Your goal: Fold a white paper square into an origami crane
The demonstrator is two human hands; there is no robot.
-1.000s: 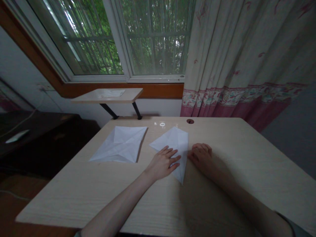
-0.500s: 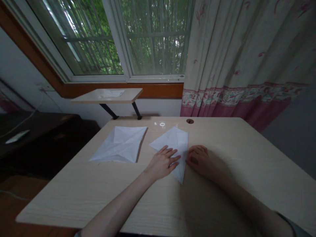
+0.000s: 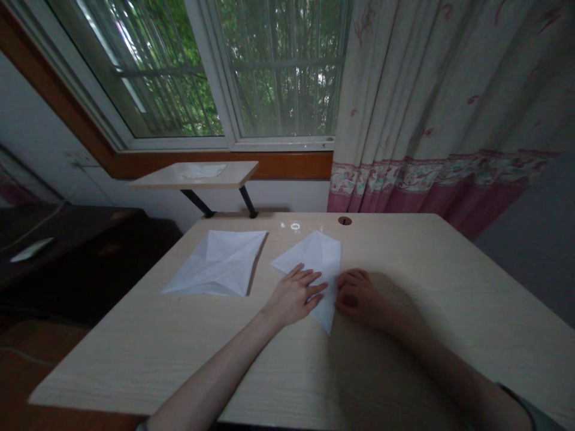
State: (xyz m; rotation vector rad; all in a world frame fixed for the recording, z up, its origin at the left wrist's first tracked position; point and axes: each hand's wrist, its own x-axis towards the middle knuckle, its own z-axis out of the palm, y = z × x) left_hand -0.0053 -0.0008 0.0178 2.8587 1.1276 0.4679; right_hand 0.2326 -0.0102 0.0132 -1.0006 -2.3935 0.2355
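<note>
A folded sheet of white paper (image 3: 318, 251) lies flat on the desk in front of me, with a point to the left and another toward me. My left hand (image 3: 293, 299) rests on its lower middle, palm down and fingers spread. At the paper's straight right edge is my right hand (image 3: 362, 299). Its fingers are curled, and the thumb and fingertips are closed on that edge. How much paper lies between them is hidden. Left of both hands lies a second white sheet (image 3: 220, 263), creased, with a slightly raised right side.
The pale wooden desk (image 3: 135, 353) has a round cable hole (image 3: 345, 221) near its back edge. A small raised shelf (image 3: 242, 170) on black legs stands at the back left, with a white paper (image 3: 202, 171) on it. Behind are a window (image 3: 283, 72) and a curtain (image 3: 404, 120).
My right hand has slid slightly toward me along the paper's right edge. My left hand and both sheets stay almost where they were.
</note>
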